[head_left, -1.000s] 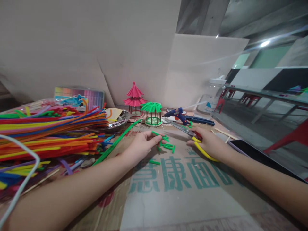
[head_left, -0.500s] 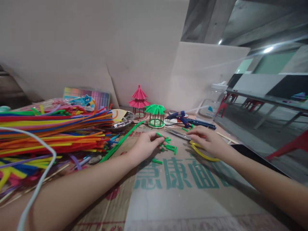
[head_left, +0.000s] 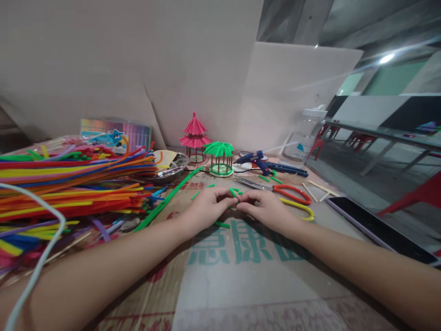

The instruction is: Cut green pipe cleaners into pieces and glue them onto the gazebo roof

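Note:
My left hand [head_left: 205,208] and my right hand [head_left: 266,208] meet at the middle of a sheet of cardboard [head_left: 248,280]. Their fingertips pinch together over a small heap of short green pipe-cleaner pieces [head_left: 235,193]. One loose green piece [head_left: 222,225] lies just under my left hand. The scissors [head_left: 285,193], with red and yellow handles, lie free on the table to the right of my right hand. A long green pipe cleaner [head_left: 165,202] runs diagonally to the left of my left hand.
A big pile of coloured pipe cleaners [head_left: 69,184] fills the left side. Behind the hands stand a pink pagoda model [head_left: 195,138], a green pavilion model [head_left: 219,158] and a blue glue gun [head_left: 262,163]. A dark phone [head_left: 375,227] lies at the right, a white cable [head_left: 34,266] at the near left.
My right hand has let go of the scissors, which now lie on the table, and has moved left to meet my left hand over the green pieces.

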`<state>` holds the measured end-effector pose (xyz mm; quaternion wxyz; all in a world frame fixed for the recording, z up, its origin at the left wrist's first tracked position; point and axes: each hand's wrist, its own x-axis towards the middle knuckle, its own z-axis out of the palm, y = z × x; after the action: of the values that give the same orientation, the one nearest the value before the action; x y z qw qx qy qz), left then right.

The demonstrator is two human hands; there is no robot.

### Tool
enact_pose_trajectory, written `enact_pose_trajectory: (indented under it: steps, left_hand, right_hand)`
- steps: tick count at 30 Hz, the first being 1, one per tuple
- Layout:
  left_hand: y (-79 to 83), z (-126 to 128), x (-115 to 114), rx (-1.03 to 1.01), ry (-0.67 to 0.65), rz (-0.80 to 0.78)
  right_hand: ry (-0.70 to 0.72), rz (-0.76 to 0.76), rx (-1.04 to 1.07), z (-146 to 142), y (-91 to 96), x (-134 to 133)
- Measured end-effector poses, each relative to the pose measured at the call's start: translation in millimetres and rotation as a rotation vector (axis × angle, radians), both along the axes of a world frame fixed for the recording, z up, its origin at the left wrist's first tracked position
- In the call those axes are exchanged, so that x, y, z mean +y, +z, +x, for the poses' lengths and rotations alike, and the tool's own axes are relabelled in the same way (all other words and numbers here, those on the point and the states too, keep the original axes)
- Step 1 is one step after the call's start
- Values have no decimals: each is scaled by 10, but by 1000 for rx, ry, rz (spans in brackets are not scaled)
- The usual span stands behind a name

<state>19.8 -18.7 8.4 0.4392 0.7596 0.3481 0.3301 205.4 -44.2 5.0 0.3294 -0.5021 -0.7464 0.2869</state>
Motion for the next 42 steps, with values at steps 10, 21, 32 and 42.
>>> enact_pose_trajectory:
  steps: [10, 21, 32, 42]
  left_hand:
    - [-6, -6, 45, 28, 68, -36]
    - [1, -12, 45, 107, 53, 83]
    - [25, 3, 9, 166, 10, 81]
    - [-36, -12, 44, 143, 17, 68]
  right_hand:
    - [-28, -117, 113, 15, -62, 29]
    - [-4, 172, -152, 41, -84, 73]
    - [48, 235, -261, 54, -119, 59]
    - [86, 279, -236, 50, -102, 44]
